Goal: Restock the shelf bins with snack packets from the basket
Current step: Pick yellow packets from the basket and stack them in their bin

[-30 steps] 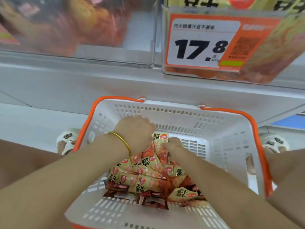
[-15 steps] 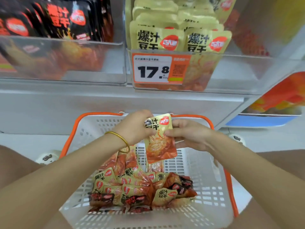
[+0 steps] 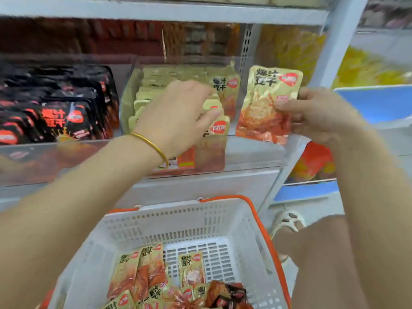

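Observation:
My right hand (image 3: 318,112) pinches a yellow-and-orange snack packet (image 3: 265,108) by its right edge and holds it upright over the right end of the clear shelf bin (image 3: 256,152). My left hand (image 3: 180,110), a gold bangle on its wrist, reaches into that bin. Its fingers curl over the tops of the yellow packets (image 3: 225,85) standing there, and the thumb lies across the front one. Below, the white basket (image 3: 223,219) with an orange rim holds several more packets (image 3: 153,273), mostly yellow, a few dark.
A neighbouring clear bin at left holds black packets (image 3: 66,112). An orange price tag (image 3: 186,160) shows partly behind my left wrist. A white shelf upright (image 3: 334,45) and blue trays (image 3: 370,103) stand at right. A sandalled foot (image 3: 287,221) is beside the basket.
Both hands rose from the basket to the shelf. The right hand carried one yellow packet up to the bin, and the left hand let go of it and reached into the bin's packets.

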Motion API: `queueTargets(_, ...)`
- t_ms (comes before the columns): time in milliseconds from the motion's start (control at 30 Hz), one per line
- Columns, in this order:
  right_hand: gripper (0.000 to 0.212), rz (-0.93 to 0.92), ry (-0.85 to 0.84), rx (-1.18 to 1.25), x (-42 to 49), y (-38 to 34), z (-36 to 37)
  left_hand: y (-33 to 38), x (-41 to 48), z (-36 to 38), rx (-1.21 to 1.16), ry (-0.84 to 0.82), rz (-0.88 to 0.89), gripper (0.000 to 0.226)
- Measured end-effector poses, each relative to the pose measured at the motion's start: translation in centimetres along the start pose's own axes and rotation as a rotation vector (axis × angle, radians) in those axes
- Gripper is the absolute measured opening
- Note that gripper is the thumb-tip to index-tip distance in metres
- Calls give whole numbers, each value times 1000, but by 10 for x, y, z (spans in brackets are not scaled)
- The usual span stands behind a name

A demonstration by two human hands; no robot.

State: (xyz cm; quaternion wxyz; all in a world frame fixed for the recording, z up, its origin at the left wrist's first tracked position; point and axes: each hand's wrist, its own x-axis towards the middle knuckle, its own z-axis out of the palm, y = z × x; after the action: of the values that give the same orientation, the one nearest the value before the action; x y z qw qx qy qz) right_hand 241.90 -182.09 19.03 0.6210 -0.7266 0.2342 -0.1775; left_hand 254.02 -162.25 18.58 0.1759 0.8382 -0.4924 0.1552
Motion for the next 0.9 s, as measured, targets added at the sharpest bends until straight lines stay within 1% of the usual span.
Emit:
queueTargets(33,16,-32,73,-45,13,-3,3,-3,9,5,53,-87,-12,57)
queueTargets(100,11,-48,181,-167,53,2,13,-9,22,16,128,-246,-53,77)
queueTargets(134,11,-32,211,-250,74,8,20,-11,25,22,164,-298,-69,78)
queueTargets(200,31,38,224,-411,111,21,32,-16,30,31,205,-335,-79,66)
queueTargets(234,42,70,214,-474,125,26,36,-18,30,33,203,-329,-79,62)
queueTargets(300,53,115,187,-580,144,31,42,-18,30,34,185,-314,-77,68)
queueTargets(367,47,124,190,-657,156,30,47,-19,29,33,166,-309,-74,75)
queueTargets(434,41,132,173,-640,166,32,51,-20,29,33,173,-299,-70,73)
queueTargets(501,41,116,148,-623,173,36,55,-20,28,35,186,-290,-70,65)
queueTargets(567,38,70,202,-735,177,38,56,-20,29,37,172,-287,-68,55)
queueTargets(601,36,32,224,-780,177,38,57,-20,30,37,166,-287,-65,54)
queueTargets(668,35,45,165,-804,171,34,58,-20,31,37,154,-288,-65,53)
queueTargets(734,23,77,121,-791,161,30,55,-20,28,36,134,-267,-79,55)
queueTargets(768,23,77,125,-807,156,25,53,-19,26,35,125,-233,-78,58)
queueTargets(835,30,25,147,-775,140,12,48,-17,19,28,87,-112,-48,68)
queueTargets(868,30,-40,191,-763,127,4,47,-15,12,24,61,-34,-13,66)
queueTargets(901,29,-111,218,-756,111,-4,44,-13,2,19,36,57,37,58)
